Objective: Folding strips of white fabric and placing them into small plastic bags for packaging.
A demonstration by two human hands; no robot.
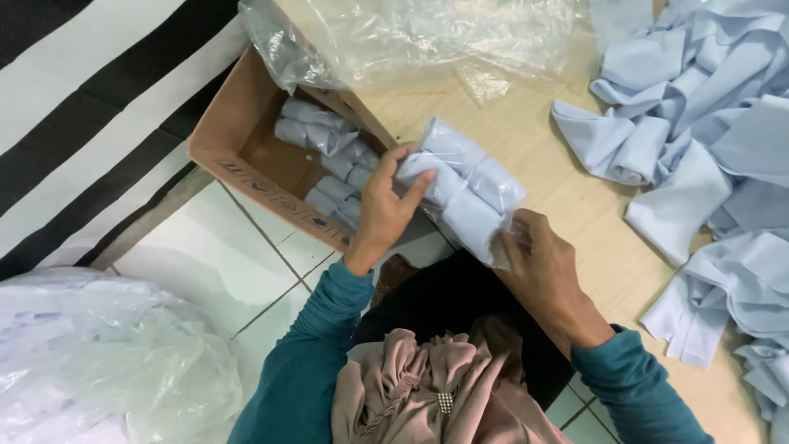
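Far left: clear plastic bag (99, 362) on tiled floor (222, 255), striped mat (82, 107) behind. Cardboard box (238, 140) beside bench (575, 214), rolled pale-blue cloth packs (329, 156) inside. My left hand (386, 205): fingers curled, pinching upper end of wrapped cloth bundle (468, 189). Bundle held over bench edge, just right of box. My right hand (538, 263): closed on bundle's lower plastic end. Clear plastic sheet (411, 33) above. Far right: loose pale-blue cloth pile (707, 140) on bench.

The pale blue cloth pile (723, 164) runs off the right edge.
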